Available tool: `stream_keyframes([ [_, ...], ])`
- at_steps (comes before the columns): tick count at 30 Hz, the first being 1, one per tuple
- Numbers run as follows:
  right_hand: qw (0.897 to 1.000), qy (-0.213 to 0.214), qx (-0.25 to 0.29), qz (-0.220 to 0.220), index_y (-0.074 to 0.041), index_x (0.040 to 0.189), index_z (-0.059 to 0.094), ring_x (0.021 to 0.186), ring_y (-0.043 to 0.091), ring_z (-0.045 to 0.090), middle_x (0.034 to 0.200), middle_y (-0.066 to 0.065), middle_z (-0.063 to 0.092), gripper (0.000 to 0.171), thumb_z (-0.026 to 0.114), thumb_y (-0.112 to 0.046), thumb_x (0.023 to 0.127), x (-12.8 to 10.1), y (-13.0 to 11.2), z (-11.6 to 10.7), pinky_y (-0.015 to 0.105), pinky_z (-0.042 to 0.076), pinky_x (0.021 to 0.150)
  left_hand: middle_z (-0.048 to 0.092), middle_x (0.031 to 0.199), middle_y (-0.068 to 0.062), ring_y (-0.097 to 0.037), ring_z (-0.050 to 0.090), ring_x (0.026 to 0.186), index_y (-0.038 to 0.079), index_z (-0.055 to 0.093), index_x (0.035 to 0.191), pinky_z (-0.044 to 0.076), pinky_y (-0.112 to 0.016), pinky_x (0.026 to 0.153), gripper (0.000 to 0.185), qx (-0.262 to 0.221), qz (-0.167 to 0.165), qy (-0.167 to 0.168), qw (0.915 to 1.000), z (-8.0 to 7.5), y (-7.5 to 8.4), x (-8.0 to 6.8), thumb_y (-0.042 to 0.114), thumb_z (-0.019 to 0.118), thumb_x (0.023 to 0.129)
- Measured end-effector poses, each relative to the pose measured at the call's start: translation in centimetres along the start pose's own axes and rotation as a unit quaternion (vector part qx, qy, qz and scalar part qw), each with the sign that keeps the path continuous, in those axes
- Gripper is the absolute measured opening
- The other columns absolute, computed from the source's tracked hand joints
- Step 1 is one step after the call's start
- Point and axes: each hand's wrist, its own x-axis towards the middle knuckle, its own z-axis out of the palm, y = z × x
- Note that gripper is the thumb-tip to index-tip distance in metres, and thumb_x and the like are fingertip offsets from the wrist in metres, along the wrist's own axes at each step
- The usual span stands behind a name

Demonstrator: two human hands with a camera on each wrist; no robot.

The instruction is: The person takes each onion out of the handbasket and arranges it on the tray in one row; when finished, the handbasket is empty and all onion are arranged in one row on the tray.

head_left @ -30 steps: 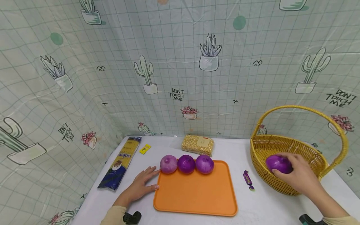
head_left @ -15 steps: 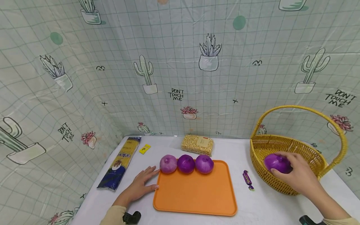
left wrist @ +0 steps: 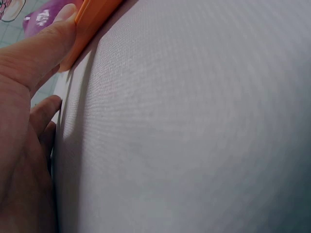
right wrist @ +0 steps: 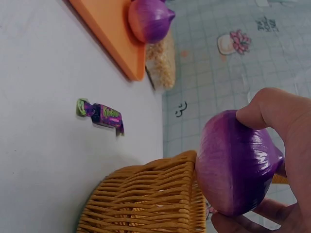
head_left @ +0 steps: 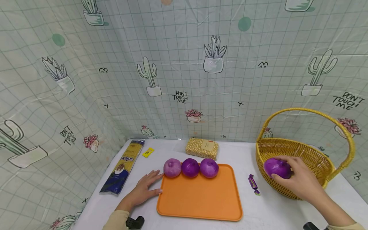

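Observation:
My right hand (head_left: 300, 177) grips a purple onion (head_left: 277, 168) between thumb and fingers, over the near left rim of the wicker basket (head_left: 304, 145). In the right wrist view the held onion (right wrist: 238, 162) appears beside the basket wall (right wrist: 146, 194). My left hand (head_left: 143, 187) lies with fingers spread at the left edge of the orange tray (head_left: 198, 201), its thumb touching the tray's side. Along the tray's far edge sit a paler onion (head_left: 172, 168), a dark purple onion (head_left: 190, 168) and another purple onion (head_left: 209, 168) in a row.
A wrapped candy (head_left: 254, 184) lies between tray and basket. Behind the tray is a bag of corn kernels (head_left: 202, 148). A blue and yellow pasta packet (head_left: 123, 167) and a small yellow packet (head_left: 148, 152) lie at the left. The basket's tall handle (head_left: 309, 111) arches over it.
My right hand has moved a little left with the onion, from inside the basket toward its left rim. The left hand, the tray and its onions have stayed put.

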Motion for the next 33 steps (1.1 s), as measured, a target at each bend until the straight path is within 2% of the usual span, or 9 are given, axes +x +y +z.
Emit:
stream_keyframes([
  [17,0.999,0.003,0.020,-0.041,-0.007,0.132,0.059,0.099,0.038,0.060,0.119,0.022,0.053,0.064,0.087,-0.035,0.081,-0.1,-1.7,1.4,0.052,0.058,0.078,0.033,0.161,-0.023,-0.049,0.016,0.151,0.008,0.048,0.152,0.004,-0.068,0.120,0.068,0.001,-0.009,-0.006,0.9999,-0.1,0.1,0.0,0.039,0.070,0.096],
  [29,0.998,0.001,0.039,-0.046,-0.009,0.132,0.059,0.107,0.046,0.060,0.125,0.024,0.051,0.065,0.088,-0.034,0.080,0.0,-2.9,2.6,0.062,0.057,0.083,0.034,0.160,-0.024,-0.049,0.017,0.151,0.007,0.048,0.151,0.005,-0.068,0.120,0.069,0.004,-0.008,-0.005,1.0000,-0.2,0.2,0.0,0.039,0.071,0.095],
  [33,0.998,-0.003,0.041,-0.045,-0.010,0.132,0.059,0.106,0.044,0.060,0.123,0.022,0.052,0.064,0.088,-0.034,0.080,0.1,-3.1,3.1,0.061,0.058,0.083,0.034,0.161,-0.024,-0.049,0.017,0.151,0.008,0.048,0.152,0.005,-0.068,0.120,0.069,0.003,-0.011,-0.005,0.9999,-0.1,0.2,0.0,0.039,0.071,0.095],
])
